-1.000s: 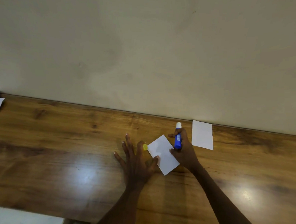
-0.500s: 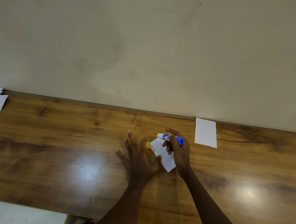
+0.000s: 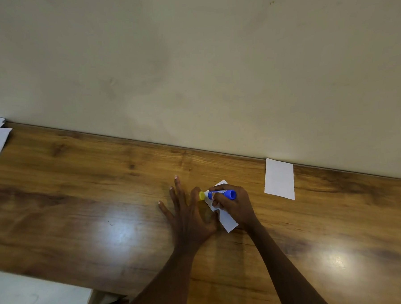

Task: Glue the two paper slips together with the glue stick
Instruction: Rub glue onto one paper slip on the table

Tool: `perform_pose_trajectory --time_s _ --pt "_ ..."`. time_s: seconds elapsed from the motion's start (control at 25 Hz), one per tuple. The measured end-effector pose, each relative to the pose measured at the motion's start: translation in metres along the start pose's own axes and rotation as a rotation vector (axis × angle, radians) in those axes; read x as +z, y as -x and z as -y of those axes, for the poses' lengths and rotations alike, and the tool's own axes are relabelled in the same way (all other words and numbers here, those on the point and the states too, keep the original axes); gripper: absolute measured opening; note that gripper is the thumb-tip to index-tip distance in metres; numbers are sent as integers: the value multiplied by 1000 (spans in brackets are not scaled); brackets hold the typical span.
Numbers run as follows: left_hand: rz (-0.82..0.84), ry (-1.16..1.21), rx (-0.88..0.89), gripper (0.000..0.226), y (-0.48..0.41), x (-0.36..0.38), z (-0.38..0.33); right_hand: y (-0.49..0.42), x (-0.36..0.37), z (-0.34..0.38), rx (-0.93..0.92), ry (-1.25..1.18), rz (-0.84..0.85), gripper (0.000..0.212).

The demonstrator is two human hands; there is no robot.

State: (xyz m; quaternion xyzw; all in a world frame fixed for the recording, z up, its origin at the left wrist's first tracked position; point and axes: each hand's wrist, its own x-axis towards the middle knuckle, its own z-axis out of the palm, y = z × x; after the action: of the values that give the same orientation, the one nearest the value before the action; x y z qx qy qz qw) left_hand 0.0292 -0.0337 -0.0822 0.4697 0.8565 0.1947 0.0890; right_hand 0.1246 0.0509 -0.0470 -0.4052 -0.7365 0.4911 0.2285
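Glue stick [image 3: 221, 194] is lying sideways in the right hand [image 3: 234, 204], fingers wrapped round it, blue base pointing right, tip left toward the yellow cap [image 3: 201, 195]. Left hand [image 3: 189, 216] is spread flat, pinning the paper slip [image 3: 225, 218] on the bench [image 3: 81, 204]. Second slip [image 3: 279, 178] sits by the wall.

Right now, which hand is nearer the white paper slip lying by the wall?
Right. The right hand, holding the blue glue stick, is just left of the white paper slip by the wall; the left hand lies flat farther left.
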Motion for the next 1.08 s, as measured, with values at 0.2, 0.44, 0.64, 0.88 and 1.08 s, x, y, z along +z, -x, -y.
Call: perform_pose_trajectory --time_s 0.2,0.44,0.64,0.88,1.08 --pt "8 -4 -5 76 -1 1 0 -2 0 -6 49 -18 -73 33" --pt "11 -23 -3 73 -2 2 0 -2 -1 -16 62 27 -287 27" --pt "3 -23 -7 74 -3 3 0 -7 -8 -23 56 47 -376 19" --pt "-23 -37 -1 72 -1 2 -1 5 -14 -18 45 33 -484 30" --pt "-14 -49 -11 71 -3 4 1 45 2 -21 223 499 -583 36"
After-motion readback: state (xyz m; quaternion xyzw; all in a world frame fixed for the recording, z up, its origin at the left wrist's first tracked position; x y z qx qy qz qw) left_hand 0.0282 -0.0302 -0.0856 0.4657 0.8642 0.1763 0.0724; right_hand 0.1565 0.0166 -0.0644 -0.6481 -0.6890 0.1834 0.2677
